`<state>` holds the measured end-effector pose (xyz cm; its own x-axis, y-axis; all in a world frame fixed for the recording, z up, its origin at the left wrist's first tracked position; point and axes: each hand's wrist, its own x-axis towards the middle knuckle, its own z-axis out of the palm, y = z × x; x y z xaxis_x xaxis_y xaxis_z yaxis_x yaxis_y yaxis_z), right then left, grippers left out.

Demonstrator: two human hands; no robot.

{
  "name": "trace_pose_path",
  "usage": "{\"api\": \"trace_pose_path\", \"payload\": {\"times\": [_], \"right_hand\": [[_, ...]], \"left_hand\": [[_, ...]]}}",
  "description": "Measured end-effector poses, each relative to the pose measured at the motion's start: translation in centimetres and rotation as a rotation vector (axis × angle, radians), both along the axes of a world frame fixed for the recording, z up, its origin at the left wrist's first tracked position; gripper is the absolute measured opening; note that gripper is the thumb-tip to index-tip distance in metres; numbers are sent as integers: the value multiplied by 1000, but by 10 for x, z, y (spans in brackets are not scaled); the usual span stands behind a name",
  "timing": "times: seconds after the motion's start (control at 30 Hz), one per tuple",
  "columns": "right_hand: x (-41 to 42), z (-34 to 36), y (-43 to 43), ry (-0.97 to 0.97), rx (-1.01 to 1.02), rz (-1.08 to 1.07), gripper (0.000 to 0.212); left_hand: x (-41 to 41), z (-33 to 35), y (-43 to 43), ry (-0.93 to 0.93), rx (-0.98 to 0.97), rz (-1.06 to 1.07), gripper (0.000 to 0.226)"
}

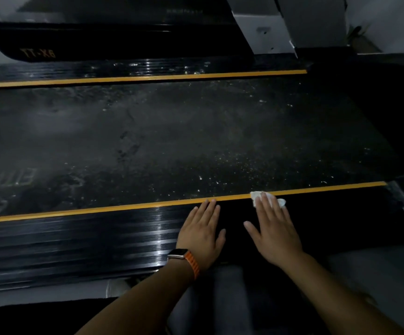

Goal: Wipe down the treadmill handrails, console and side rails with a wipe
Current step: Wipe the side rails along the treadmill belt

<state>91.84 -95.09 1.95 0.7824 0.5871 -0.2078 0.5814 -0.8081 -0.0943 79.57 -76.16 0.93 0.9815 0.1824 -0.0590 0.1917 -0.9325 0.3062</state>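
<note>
Dim light over a treadmill seen from its side: at far left, a black housing (123,39) with gold lettering rises behind the far side rail (147,66). The dusty running belt (172,141), flecked with pale specks, fills the middle of the scene. Along the near edge runs the near side rail (75,238), black, ribbed and glossy, with a yellow stripe (99,210) between it and the belt.

Right of centre, a person's left hand (202,232) lies flat on that rail, palm down, fingers straight and close together, their tips at the yellow stripe; it holds nothing. A smartwatch (178,253) on an orange band (195,264) sits on the wrist.

Just beside it, the right hand (274,230) is also spread flat, thumb out to the left, and its straight fingers press a crumpled white wipe (255,195) onto the rail at the stripe. The wipe shows past the fingertips on both sides. At far right, a white upright (264,32) stands behind the far rail.
</note>
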Motion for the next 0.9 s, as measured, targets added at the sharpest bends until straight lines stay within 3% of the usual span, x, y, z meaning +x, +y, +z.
{"api": "trace_pose_path", "payload": {"times": [0.2, 0.47, 0.73, 0.9], "right_hand": [[-34, -12, 45, -3, 74, 218, 93], [-25, -10, 2, -53, 58, -5, 94], [-58, -23, 37, -139, 113, 233, 77], [-33, -21, -15, -124, 113, 26, 80]], "left_hand": [[-32, -10, 34, -17, 65, 92, 71], [-32, -4, 29, -24, 50, 100, 73], [-32, -6, 31, -27, 55, 105, 70], [-31, -2, 29, -12, 40, 111, 71]]}}
